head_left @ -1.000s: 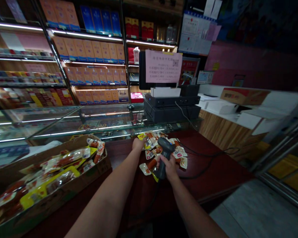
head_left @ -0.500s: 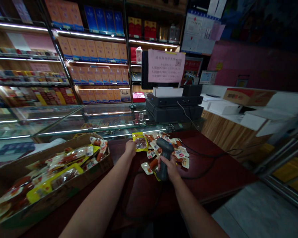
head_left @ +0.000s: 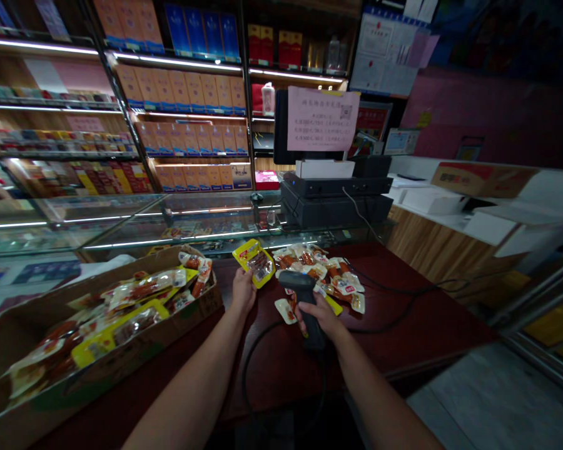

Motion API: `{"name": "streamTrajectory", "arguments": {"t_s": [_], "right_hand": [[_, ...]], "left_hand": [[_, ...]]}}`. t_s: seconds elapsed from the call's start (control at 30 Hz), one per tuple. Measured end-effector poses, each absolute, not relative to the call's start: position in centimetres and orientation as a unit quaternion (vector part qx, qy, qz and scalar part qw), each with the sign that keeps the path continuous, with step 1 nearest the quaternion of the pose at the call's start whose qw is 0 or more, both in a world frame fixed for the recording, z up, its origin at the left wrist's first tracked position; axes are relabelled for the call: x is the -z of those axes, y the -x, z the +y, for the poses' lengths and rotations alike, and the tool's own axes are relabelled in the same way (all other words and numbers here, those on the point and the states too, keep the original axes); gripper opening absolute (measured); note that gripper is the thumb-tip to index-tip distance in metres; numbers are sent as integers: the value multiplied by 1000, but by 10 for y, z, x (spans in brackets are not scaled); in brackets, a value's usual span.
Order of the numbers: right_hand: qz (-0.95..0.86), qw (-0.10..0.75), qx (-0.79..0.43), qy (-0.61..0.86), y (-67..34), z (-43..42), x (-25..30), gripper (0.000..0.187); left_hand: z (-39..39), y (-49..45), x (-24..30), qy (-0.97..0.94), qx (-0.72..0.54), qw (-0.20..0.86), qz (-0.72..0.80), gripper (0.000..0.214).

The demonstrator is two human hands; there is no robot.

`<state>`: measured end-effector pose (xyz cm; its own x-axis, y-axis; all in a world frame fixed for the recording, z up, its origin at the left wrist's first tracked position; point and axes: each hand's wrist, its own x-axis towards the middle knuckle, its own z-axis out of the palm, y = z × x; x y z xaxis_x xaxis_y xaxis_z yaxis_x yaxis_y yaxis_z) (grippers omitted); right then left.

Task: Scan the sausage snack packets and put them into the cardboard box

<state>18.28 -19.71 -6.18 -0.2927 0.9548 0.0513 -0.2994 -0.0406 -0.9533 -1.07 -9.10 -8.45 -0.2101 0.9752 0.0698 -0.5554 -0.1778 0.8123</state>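
The left hand (head_left: 243, 290) pinches a yellow sausage packet (head_left: 253, 263) by its lower edge and holds it above the dark red worktop (head_left: 426, 337). The right hand (head_left: 319, 317) closes around the handle of a barcode scanner (head_left: 291, 282), whose head is near the packet but not yet aimed at it. More packets (head_left: 319, 269) lie in a loose pile just beside, and a cardboard box (head_left: 136, 356) holds others.

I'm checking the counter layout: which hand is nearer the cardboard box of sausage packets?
The left hand is nearer, just right of the cardboard box, holding a yellow packet. The right hand is farther right, gripping a barcode scanner.
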Motion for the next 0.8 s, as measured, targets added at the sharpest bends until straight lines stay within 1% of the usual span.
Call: {"name": "streamTrajectory", "arguments": {"t_s": [0.23, 0.5, 0.67, 0.8], "right_hand": [[-488, 478, -637, 358, -182, -198, 60, 33], [-486, 487, -632, 356, -183, -197, 62, 38], [-468, 514, -627, 351, -181, -200, 57, 30], [-493, 507, -626, 329, -170, -201, 36, 29]], "left_hand": [[-86, 5, 86, -334, -685, 536, 364, 32], [-94, 6, 79, -346, -682, 515, 386, 36], [-109, 9, 44, -384, -680, 475, 406, 32], [-122, 35, 7, -373, -736, 426, 371, 25]]}}
